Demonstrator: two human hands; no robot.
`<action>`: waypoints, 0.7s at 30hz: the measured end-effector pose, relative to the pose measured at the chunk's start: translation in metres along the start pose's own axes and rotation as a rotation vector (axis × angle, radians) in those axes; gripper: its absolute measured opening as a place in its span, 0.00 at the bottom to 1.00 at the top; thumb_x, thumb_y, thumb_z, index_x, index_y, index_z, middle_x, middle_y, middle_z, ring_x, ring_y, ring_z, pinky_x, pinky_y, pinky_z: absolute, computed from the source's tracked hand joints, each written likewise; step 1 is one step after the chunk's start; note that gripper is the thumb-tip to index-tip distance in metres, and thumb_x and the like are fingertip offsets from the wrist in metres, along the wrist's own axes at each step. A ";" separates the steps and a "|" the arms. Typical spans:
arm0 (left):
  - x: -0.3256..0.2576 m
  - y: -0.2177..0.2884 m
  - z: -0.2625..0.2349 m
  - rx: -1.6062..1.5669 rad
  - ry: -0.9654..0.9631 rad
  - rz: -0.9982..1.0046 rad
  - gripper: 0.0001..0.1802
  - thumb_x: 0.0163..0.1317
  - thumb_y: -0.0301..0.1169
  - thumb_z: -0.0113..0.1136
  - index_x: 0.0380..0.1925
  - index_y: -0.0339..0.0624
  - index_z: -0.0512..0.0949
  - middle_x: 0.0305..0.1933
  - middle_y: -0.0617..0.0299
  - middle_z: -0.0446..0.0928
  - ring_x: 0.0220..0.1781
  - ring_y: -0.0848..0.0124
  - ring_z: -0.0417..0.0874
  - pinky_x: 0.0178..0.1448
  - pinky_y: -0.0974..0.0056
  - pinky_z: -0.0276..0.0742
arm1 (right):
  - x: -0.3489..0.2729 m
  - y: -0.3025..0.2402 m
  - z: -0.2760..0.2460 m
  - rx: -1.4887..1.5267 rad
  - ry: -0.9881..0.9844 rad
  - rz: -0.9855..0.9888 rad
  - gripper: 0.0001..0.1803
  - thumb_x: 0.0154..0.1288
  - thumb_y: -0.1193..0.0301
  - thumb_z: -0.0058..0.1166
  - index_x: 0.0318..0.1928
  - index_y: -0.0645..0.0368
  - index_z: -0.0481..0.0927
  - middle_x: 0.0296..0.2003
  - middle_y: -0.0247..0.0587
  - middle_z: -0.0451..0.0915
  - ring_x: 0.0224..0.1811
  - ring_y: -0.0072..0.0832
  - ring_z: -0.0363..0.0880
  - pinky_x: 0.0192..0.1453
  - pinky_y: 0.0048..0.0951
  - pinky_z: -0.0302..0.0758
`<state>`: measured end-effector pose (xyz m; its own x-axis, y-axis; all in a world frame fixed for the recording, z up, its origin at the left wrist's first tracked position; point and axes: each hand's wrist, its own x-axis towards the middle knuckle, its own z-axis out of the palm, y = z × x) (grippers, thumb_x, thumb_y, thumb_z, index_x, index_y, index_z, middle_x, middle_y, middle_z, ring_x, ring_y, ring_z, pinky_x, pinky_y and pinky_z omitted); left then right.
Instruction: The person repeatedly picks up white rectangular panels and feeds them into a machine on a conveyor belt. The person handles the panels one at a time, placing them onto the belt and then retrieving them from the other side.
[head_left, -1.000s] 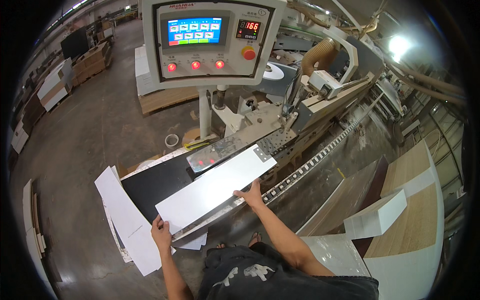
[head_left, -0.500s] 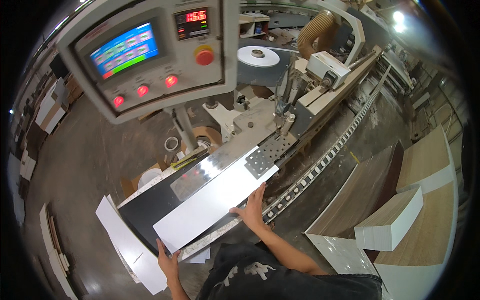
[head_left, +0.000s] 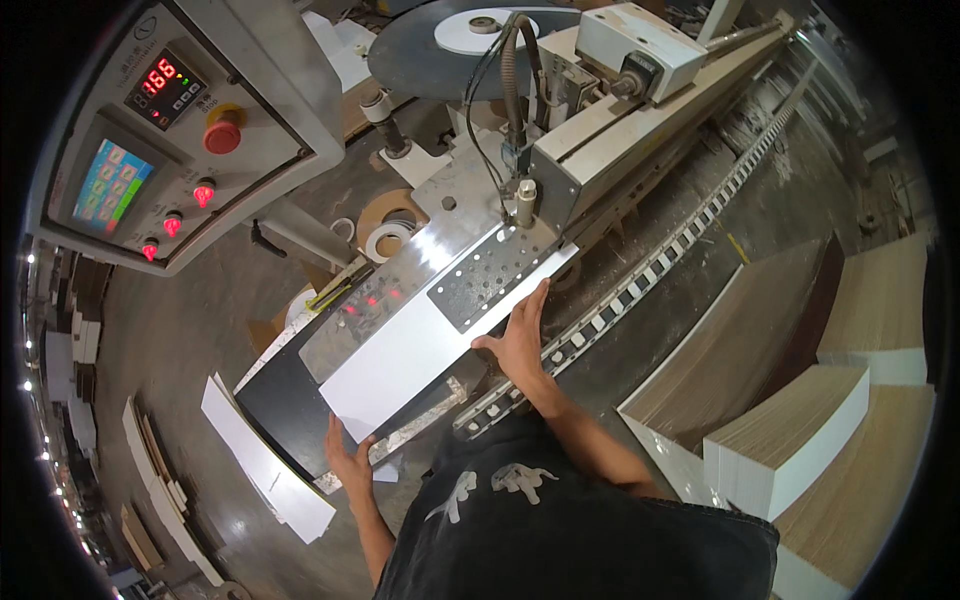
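Note:
A long white board lies flat and slantwise on the machine's dark bed, its far end under a perforated metal plate. At the board's near-left corner, my left hand rests with fingers against the short end and thumb on the near long edge. Further right, my right hand lies along the near long edge, thumb and fingers spread and pressed to it. Both hands are open, touching the board without wrapping round it. Fingertips on the board's underside, if any, are hidden.
A control box with a lit screen and red stop button stands at upper left. Behind the bed sits a white tape reel. A roller rail runs along the right; stacked boards stand at lower right, white strips at left.
The board has slid further up and right along the bed, under the perforated plate, with both hands following it. My view has shifted, so the control box sits further left.

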<state>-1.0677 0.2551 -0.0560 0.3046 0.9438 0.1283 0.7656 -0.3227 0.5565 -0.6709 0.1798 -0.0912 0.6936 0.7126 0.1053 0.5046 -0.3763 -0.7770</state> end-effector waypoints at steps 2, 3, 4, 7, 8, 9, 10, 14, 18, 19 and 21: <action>-0.002 -0.004 0.012 0.031 0.059 0.074 0.44 0.46 0.36 0.83 0.66 0.36 0.78 0.74 0.46 0.77 0.76 0.44 0.73 0.77 0.43 0.67 | 0.011 0.008 -0.008 0.024 0.040 -0.028 0.78 0.41 0.48 0.85 0.72 0.96 0.49 0.81 0.84 0.25 0.86 0.74 0.30 0.89 0.55 0.45; 0.000 0.010 0.015 0.074 0.057 0.046 0.44 0.46 0.38 0.84 0.65 0.36 0.79 0.74 0.47 0.78 0.76 0.45 0.73 0.78 0.43 0.65 | 0.019 0.012 -0.014 0.008 0.043 -0.008 0.77 0.42 0.49 0.85 0.74 0.93 0.49 0.81 0.83 0.28 0.86 0.73 0.33 0.89 0.53 0.46; 0.003 0.024 0.023 0.118 0.053 0.020 0.45 0.45 0.39 0.84 0.65 0.37 0.79 0.73 0.49 0.78 0.76 0.46 0.73 0.79 0.44 0.64 | 0.027 0.017 -0.022 0.012 0.038 -0.011 0.77 0.42 0.51 0.86 0.75 0.91 0.49 0.82 0.83 0.29 0.86 0.72 0.34 0.89 0.52 0.47; 0.022 0.057 0.040 0.156 0.049 0.066 0.44 0.42 0.44 0.85 0.62 0.40 0.80 0.74 0.52 0.78 0.77 0.49 0.72 0.83 0.41 0.54 | 0.044 0.038 -0.046 -0.062 0.028 0.092 0.75 0.46 0.47 0.84 0.79 0.84 0.51 0.83 0.81 0.32 0.87 0.69 0.36 0.89 0.51 0.50; 0.028 0.064 0.049 0.162 0.036 0.087 0.44 0.42 0.45 0.85 0.61 0.40 0.80 0.74 0.52 0.77 0.77 0.49 0.71 0.82 0.39 0.53 | 0.049 0.036 -0.059 -0.080 0.009 0.187 0.75 0.47 0.45 0.84 0.79 0.82 0.52 0.83 0.80 0.33 0.87 0.67 0.36 0.88 0.51 0.50; 0.033 0.070 0.057 0.168 0.019 0.116 0.44 0.42 0.45 0.86 0.60 0.41 0.80 0.75 0.53 0.76 0.78 0.49 0.71 0.82 0.38 0.53 | 0.051 0.033 -0.070 -0.095 -0.002 0.289 0.75 0.48 0.42 0.83 0.80 0.81 0.53 0.83 0.80 0.33 0.88 0.66 0.36 0.88 0.51 0.50; 0.039 0.075 0.064 0.141 0.012 0.135 0.42 0.43 0.46 0.86 0.58 0.41 0.80 0.76 0.53 0.75 0.80 0.49 0.69 0.83 0.33 0.49 | 0.050 0.030 -0.083 -0.028 -0.012 0.317 0.75 0.48 0.38 0.81 0.81 0.77 0.54 0.84 0.77 0.37 0.89 0.62 0.38 0.88 0.54 0.51; 0.045 0.100 0.099 0.101 0.006 0.172 0.40 0.49 0.48 0.83 0.58 0.39 0.79 0.76 0.51 0.74 0.81 0.48 0.66 0.84 0.29 0.45 | -0.006 -0.088 -0.192 0.620 -0.140 -0.036 0.45 0.62 0.47 0.77 0.69 0.65 0.77 0.75 0.53 0.71 0.80 0.46 0.67 0.83 0.47 0.62; 0.056 0.123 0.136 0.112 0.052 0.325 0.40 0.59 0.54 0.77 0.61 0.36 0.77 0.77 0.46 0.72 0.80 0.46 0.67 0.82 0.26 0.49 | -0.070 -0.209 -0.279 0.662 -0.072 -0.430 0.26 0.60 0.55 0.78 0.52 0.57 0.87 0.65 0.45 0.82 0.71 0.42 0.78 0.76 0.44 0.70; 0.059 0.127 0.149 0.137 0.029 0.356 0.41 0.60 0.55 0.75 0.62 0.36 0.76 0.77 0.48 0.72 0.80 0.47 0.68 0.82 0.27 0.50 | -0.088 -0.229 -0.289 0.589 -0.016 -0.481 0.26 0.61 0.55 0.78 0.52 0.57 0.87 0.65 0.45 0.82 0.70 0.42 0.78 0.75 0.44 0.71; 0.065 0.116 0.169 0.196 0.134 0.319 0.42 0.62 0.58 0.72 0.65 0.36 0.75 0.77 0.47 0.72 0.80 0.48 0.68 0.84 0.29 0.49 | -0.103 -0.252 -0.278 0.505 -0.011 -0.556 0.26 0.61 0.53 0.77 0.51 0.57 0.87 0.64 0.45 0.82 0.69 0.43 0.78 0.74 0.44 0.71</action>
<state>-0.8627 0.2670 -0.1219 0.4778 0.7910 0.3821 0.7424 -0.5962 0.3057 -0.7263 0.0365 0.2663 0.3985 0.7255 0.5611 0.4799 0.3564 -0.8017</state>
